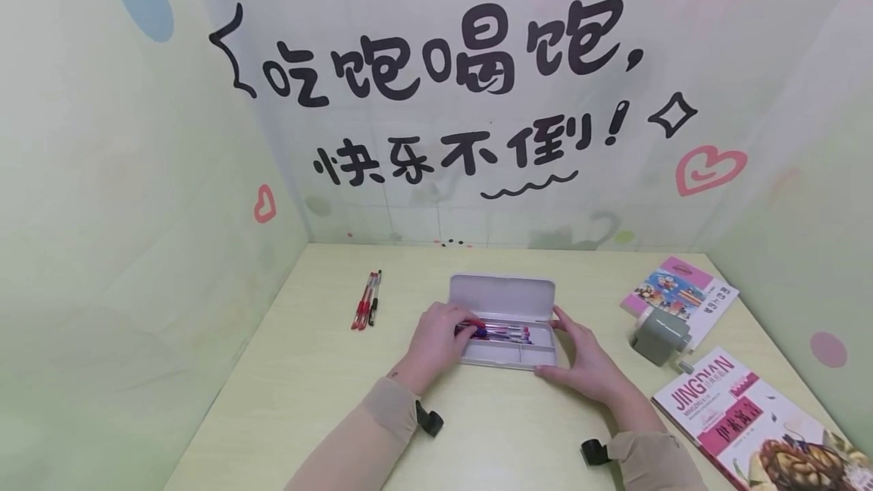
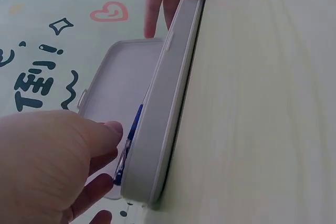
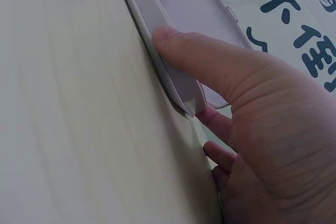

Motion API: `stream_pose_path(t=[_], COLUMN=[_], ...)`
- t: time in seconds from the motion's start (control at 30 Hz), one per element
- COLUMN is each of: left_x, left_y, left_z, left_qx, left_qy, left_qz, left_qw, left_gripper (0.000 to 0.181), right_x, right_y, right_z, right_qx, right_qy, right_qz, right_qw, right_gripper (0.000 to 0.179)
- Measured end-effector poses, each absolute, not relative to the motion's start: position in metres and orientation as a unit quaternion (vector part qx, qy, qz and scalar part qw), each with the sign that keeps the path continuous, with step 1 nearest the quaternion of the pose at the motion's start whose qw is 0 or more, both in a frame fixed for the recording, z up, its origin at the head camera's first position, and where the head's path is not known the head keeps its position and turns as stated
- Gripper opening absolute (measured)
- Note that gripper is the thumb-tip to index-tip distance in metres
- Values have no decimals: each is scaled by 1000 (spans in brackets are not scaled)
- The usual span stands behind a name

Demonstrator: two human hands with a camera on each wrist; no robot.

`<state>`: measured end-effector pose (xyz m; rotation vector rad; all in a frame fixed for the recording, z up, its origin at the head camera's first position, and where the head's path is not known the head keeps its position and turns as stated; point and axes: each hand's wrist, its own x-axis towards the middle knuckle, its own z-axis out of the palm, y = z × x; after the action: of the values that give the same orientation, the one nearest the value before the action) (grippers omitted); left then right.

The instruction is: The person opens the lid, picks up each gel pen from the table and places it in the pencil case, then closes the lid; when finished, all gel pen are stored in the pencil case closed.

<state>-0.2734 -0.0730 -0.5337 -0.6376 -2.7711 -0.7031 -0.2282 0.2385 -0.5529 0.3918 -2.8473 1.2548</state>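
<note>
A pale lilac pencil case (image 1: 505,361) lies on the table with its lid (image 1: 502,297) raised. Several pens (image 1: 508,333) with blue, red and purple parts lie in its rear compartment. My left hand (image 1: 436,336) is at the case's left end, thumb and fingers about the pen ends; its fingertips are partly hidden. A blue pen (image 2: 129,139) shows beside that thumb in the left wrist view. With my right hand (image 1: 588,361) I grip the right end of the case. That thumb (image 3: 173,38) presses the front wall, while the other fingers reach behind the end.
Red pens (image 1: 362,303) and a black pen (image 1: 375,298) lie together at the left. Toward the right are a pink-and-white booklet (image 1: 709,301), a grey-green device (image 1: 660,336) and a larger illustrated book (image 1: 743,415). Printed walls border the table (image 1: 327,400).
</note>
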Motion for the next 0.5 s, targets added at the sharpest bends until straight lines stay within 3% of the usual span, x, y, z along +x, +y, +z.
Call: stream_pose_path(t=[0.5], left_x=[-293], left_y=[-131], left_z=[-525], left_qx=[-58], left_qy=[-962], left_qz=[-228], left_qw=[138], left_gripper=[30], right_x=[-229], right_y=[239], right_z=[-552], right_qx=[125], right_qy=[-910], right_qz=[396], right_qw=[2], right_gripper=[128])
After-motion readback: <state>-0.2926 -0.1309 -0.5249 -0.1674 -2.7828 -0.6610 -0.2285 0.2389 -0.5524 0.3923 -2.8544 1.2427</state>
